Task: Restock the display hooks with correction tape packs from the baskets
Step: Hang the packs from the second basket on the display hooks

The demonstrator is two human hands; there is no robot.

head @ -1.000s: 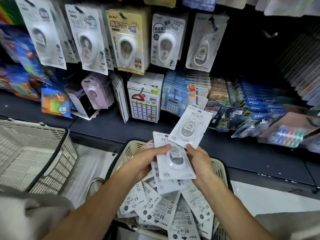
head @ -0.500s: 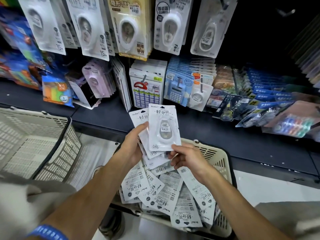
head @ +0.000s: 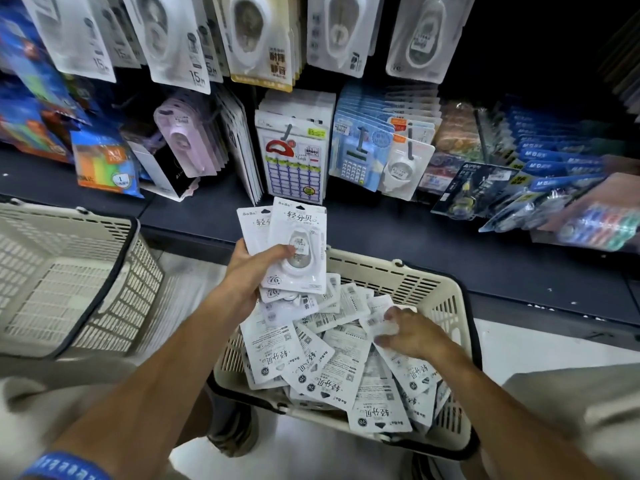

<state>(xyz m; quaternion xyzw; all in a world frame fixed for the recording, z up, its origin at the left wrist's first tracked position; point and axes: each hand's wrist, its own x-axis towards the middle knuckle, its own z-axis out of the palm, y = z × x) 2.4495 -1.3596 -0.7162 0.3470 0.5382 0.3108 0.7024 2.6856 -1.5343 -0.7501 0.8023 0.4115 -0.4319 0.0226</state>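
The dark display wall with its dark shelf is filling the upper part of the view, and rows of white correction tape packs are hanging on the display hooks at the top, each card showing an oval tape dispenser under clear plastic. Below the shelf, two cream plastic baskets are standing side by side: the left basket is showing only its slotted walls and floor, and the right basket is holding a loose heap of correction tape packs. These packs are flat white cards with black Chinese characters, a small "76" mark at one end and a dark hanging hole at the other end; many are lying with the printed barcode side up. The left hand is holding a small fan of packs upright above the right basket's rim, the thumb pressing on the front card, whose bubble is showing a white and grey dispenser. The right hand is reaching down into the heap, its fingers curling around the edge of one pack. A blue wristband is sitting on the left wrist.
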